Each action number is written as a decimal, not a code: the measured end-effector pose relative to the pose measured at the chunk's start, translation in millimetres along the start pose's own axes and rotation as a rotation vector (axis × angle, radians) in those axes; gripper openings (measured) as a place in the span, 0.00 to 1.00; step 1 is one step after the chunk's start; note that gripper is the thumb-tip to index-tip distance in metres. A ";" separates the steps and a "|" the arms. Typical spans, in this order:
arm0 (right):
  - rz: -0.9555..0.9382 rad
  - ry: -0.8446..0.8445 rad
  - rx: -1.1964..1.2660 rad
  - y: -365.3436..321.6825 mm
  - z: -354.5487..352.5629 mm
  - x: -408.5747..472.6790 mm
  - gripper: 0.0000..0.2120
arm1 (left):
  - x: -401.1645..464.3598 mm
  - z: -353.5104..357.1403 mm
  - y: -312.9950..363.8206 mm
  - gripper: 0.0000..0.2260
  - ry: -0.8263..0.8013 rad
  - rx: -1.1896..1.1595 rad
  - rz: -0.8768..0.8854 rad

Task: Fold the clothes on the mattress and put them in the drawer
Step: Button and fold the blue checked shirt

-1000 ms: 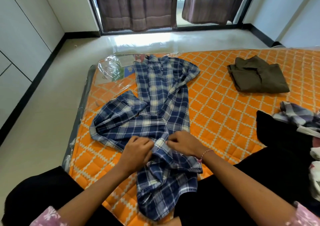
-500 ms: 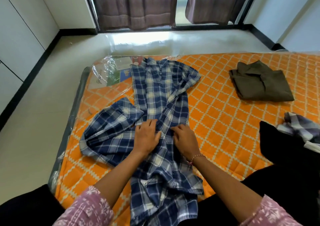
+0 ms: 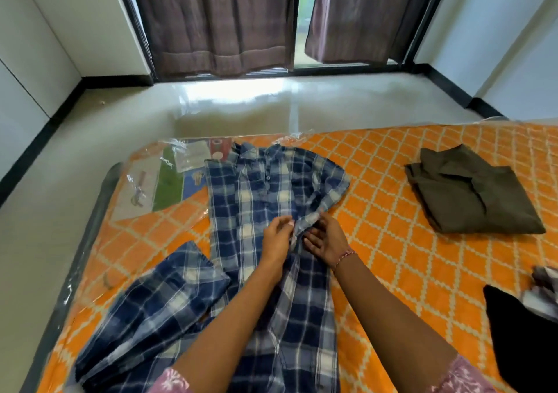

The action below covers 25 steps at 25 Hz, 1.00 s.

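Both hands [image 3: 302, 238] pinch shirt sleeve [image 3: 314, 216].

Both forearms are reaching forward from the bottom edge, bare below short pink patterned sleeves, converging toward the middle of the view. The left hand [image 3: 276, 238] is lying back-up, its fingers curling at the tips with the thumb and forefinger pinching toward the right. The right hand [image 3: 326, 237] is turning palm-up and inward, its fingers loosely bent, its fingertips pinching close beside those of the left hand. A thin beaded band is sitting on the right wrist. The two hands are nearly touching; both arms are lightly motion-blurred.
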State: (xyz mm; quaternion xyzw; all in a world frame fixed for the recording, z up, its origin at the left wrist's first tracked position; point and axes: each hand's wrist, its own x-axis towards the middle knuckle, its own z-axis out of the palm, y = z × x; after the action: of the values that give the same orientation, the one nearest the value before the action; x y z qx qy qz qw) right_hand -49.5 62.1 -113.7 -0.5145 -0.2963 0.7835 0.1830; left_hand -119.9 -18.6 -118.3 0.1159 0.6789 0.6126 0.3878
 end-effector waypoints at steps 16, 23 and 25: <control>-0.311 0.269 -0.770 -84.9 80.1 134.1 0.19 | 127.9 -2.7 22.4 0.29 -0.357 -0.375 -0.336; -0.628 0.436 -1.488 -65.2 89.8 130.6 0.19 | 144.3 10.7 28.2 0.30 -0.173 -0.535 -0.283; -0.742 0.426 -1.412 -68.7 88.0 125.7 0.15 | 141.2 11.8 29.9 0.31 -0.192 -0.554 -0.262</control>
State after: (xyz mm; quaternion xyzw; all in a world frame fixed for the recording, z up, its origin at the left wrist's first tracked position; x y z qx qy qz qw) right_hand -181.9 164.3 -130.7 -0.5148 -0.8286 0.1871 0.1158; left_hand -216.5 86.2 -144.5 -0.0253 0.4557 0.7054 0.5423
